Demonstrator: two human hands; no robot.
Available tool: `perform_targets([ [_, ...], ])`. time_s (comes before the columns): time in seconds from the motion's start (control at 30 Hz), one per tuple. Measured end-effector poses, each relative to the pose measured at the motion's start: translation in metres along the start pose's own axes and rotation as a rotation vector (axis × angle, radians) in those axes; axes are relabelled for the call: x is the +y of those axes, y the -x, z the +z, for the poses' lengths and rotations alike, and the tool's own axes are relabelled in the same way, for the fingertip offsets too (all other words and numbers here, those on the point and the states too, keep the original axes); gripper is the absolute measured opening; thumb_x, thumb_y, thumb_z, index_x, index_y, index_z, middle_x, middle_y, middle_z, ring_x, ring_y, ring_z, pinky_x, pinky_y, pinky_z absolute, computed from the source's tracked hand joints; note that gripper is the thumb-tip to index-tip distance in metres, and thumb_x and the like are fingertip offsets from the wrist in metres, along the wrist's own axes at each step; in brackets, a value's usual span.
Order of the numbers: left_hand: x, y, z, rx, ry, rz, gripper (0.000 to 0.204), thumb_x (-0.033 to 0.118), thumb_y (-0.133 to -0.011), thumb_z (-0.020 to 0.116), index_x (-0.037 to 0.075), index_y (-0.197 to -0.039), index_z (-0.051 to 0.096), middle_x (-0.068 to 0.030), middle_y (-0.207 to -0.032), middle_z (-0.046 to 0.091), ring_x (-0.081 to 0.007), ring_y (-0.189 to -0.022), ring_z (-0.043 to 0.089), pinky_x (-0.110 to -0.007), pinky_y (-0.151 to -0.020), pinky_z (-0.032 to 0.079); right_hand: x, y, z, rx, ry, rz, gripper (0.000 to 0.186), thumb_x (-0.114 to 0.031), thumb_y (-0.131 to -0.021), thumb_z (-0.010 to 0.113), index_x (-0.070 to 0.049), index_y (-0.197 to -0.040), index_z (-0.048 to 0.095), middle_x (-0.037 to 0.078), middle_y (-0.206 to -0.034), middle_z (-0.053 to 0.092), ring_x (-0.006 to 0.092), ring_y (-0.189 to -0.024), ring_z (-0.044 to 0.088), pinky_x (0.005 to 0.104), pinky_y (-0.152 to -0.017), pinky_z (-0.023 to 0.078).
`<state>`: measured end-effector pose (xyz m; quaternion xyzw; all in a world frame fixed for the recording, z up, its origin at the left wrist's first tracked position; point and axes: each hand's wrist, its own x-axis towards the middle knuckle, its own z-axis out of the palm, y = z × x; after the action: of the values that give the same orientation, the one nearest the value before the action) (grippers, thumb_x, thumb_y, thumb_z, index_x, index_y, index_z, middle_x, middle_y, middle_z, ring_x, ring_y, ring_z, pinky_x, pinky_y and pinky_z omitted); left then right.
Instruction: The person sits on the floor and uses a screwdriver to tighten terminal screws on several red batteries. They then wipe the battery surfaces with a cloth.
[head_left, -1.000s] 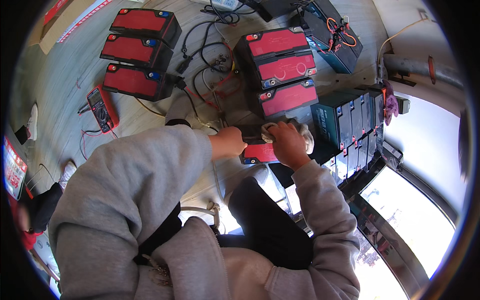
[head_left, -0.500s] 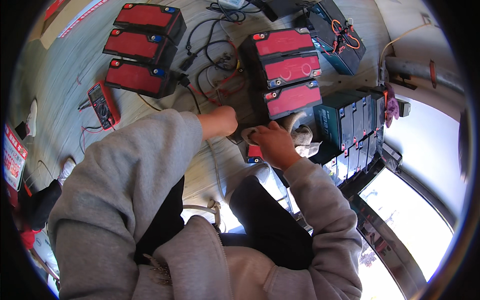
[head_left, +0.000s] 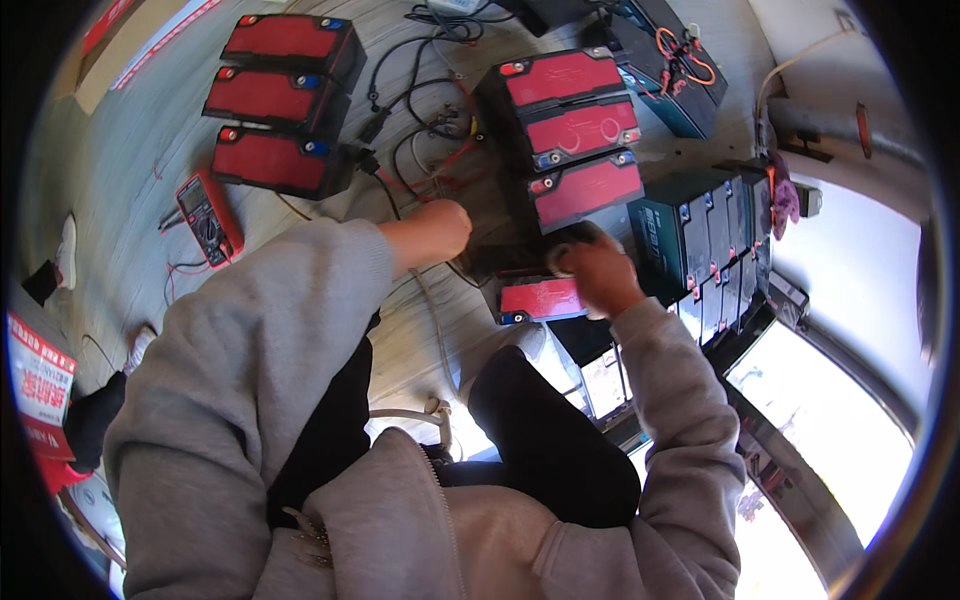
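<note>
My left hand is closed like a fist beside the near battery; what its fingers hold, if anything, is hidden. A red-topped black battery lies close to me, its right part covered by my right hand. That hand is smeared by motion, fingers curled, with a pale fold of the rag showing at them. Just beyond stands a row of red-topped batteries.
Another row of red-topped batteries stands at the far left. Near it lies a red multimeter. Black cables tangle between the rows. Green-sided batteries stand at the right. A person's shoe shows at the left edge.
My right hand has moved right with the rag, uncovering more of the near battery's red top. The rag's loose folds no longer show. My left hand stays about where it was.
</note>
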<state>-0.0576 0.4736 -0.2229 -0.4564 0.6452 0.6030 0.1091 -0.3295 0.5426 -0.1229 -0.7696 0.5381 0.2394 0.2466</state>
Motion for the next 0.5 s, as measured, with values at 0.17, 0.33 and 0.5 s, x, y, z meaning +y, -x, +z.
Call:
perform_targets([
  [0.17,0.034,0.024,-0.006,0.12,-0.054,0.085,0.031,0.022,-0.089,0.064,0.0,-0.111,0.066,-0.0184,-0.097,0.072,-0.0309,-0.093,0.069,-0.04,-0.077,0.053,0.048,0.047,0.042,0.419,-0.497,0.428,0.033,-0.005,-0.081,0.058,-0.006,-0.113,0.066,0.02,-0.106,0.066,0.0439,-0.103,0.061,0.0469,-0.088,0.05],
  [0.33,0.104,0.05,0.024,-0.055,-0.342,0.392,0.055,0.036,-0.089,0.067,0.002,-0.131,0.055,-0.0214,-0.122,0.064,-0.0372,-0.113,0.061,-0.044,-0.094,0.049,0.005,0.113,0.104,0.845,-1.038,0.743,0.037,-0.002,-0.082,0.05,0.003,-0.119,0.057,0.028,-0.105,0.065,0.0435,-0.103,0.063,0.0424,-0.089,0.049],
  [0.5,0.142,0.047,0.065,-0.097,-0.726,0.312,0.11,0.045,-0.076,0.078,-0.001,-0.153,0.015,-0.0235,-0.145,0.045,-0.0385,-0.126,0.052,-0.045,-0.101,0.047,-0.049,0.099,0.139,0.782,-1.733,0.693,0.052,-0.008,-0.09,0.05,0.005,-0.14,0.044,0.018,-0.125,0.061,0.0262,-0.124,0.054,0.0337,-0.104,0.041],
])
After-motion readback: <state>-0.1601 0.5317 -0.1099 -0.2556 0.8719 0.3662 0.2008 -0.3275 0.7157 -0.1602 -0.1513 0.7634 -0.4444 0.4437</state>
